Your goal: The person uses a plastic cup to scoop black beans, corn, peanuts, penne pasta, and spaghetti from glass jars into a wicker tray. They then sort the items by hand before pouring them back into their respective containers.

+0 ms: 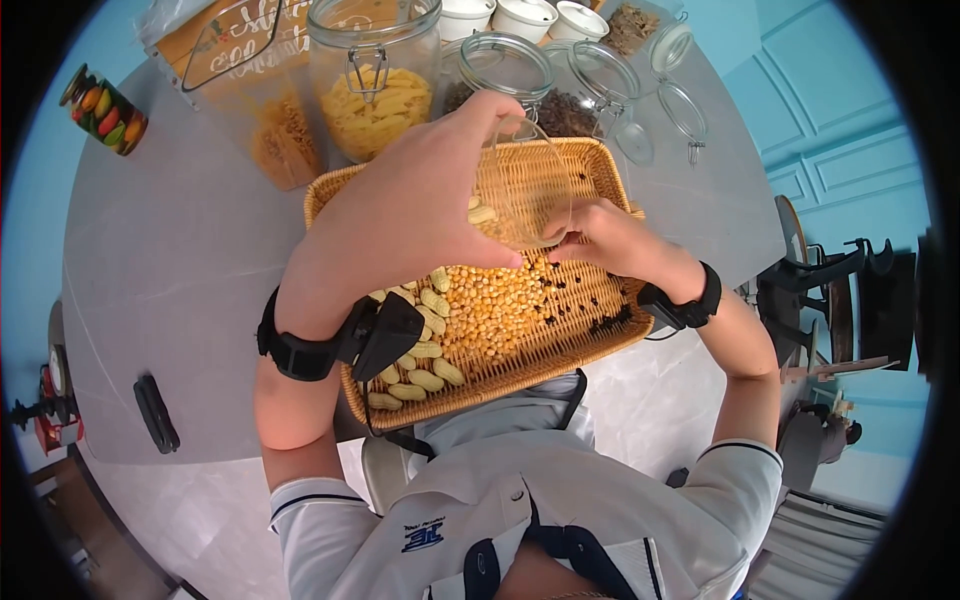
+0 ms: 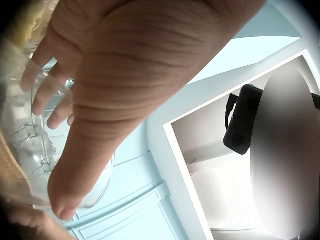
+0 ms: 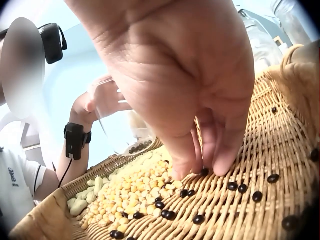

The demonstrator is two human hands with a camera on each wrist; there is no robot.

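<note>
My left hand (image 1: 410, 200) grips a clear container (image 1: 545, 190) tilted above the wicker basket (image 1: 600, 352), fingers and thumb around its sides. In the right wrist view, some dark beans lie inside the container (image 3: 107, 120). The right hand (image 1: 612, 238) reaches down into the basket beside the container. Its fingertips pinch at a black bean (image 3: 204, 171) on the weave, next to the yellow corn kernels (image 3: 135, 187). Other black beans (image 3: 198, 219) lie scattered around the fingers. Peanuts (image 1: 425, 380) are along the basket's left side.
Behind the basket stand a jar of pasta (image 1: 372, 110), open glass jars (image 1: 575, 105) with dark contents, a clear bin (image 1: 285, 140) and white cups (image 1: 525, 18). A decorated jar (image 1: 105, 112) stands at the table's far left, and a black object (image 1: 156, 413) near its front-left edge.
</note>
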